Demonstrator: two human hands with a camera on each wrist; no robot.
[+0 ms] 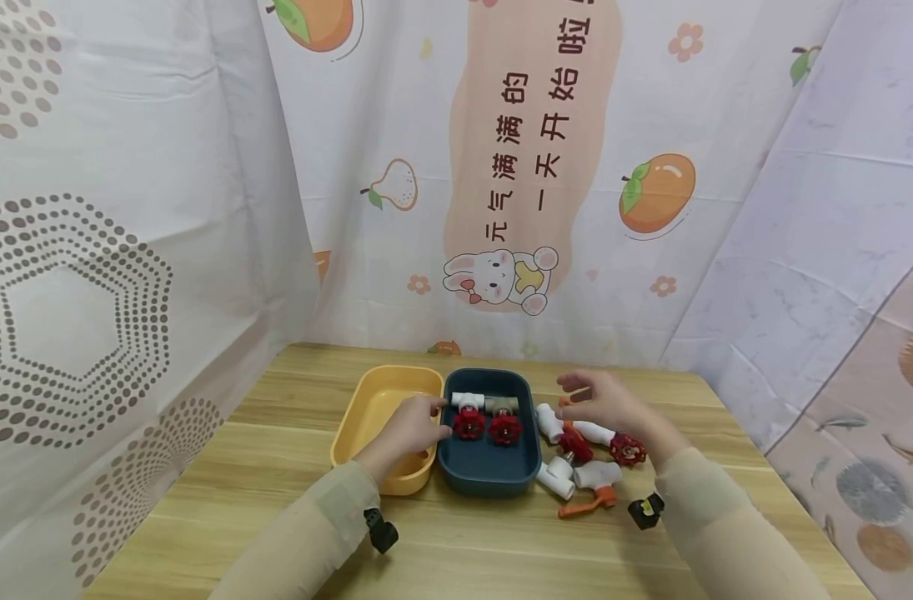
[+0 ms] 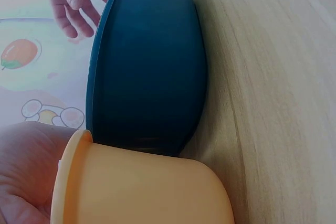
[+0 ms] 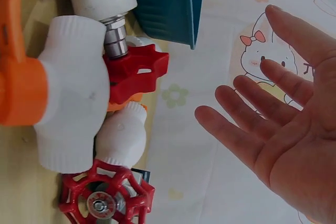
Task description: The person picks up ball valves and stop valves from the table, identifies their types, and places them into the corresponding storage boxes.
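My left hand (image 1: 413, 427) hangs over the seam between the yellow bin (image 1: 346, 427) and the dark blue bin (image 1: 494, 479), thumb and fingers apart. Just right of its fingertips, two valves with red handwheels lie in the blue bin: a white valve (image 1: 469, 417) and a greyish valve (image 1: 504, 423). The left wrist view shows part of that palm (image 2: 29, 169) beside the yellow rim. My right hand (image 1: 602, 402) hovers above a pile of valves right of the blue bin, its fingers spread and holding nothing in the right wrist view.
In the pile are a white ball valve (image 3: 73, 93) with an orange lever (image 1: 587, 506), a red-handwheel valve (image 1: 627, 448), a white tee-shaped valve body (image 1: 557, 477) and other white fittings. The wooden table (image 1: 456, 550) runs to patterned curtains (image 1: 396, 275) behind and at both sides.
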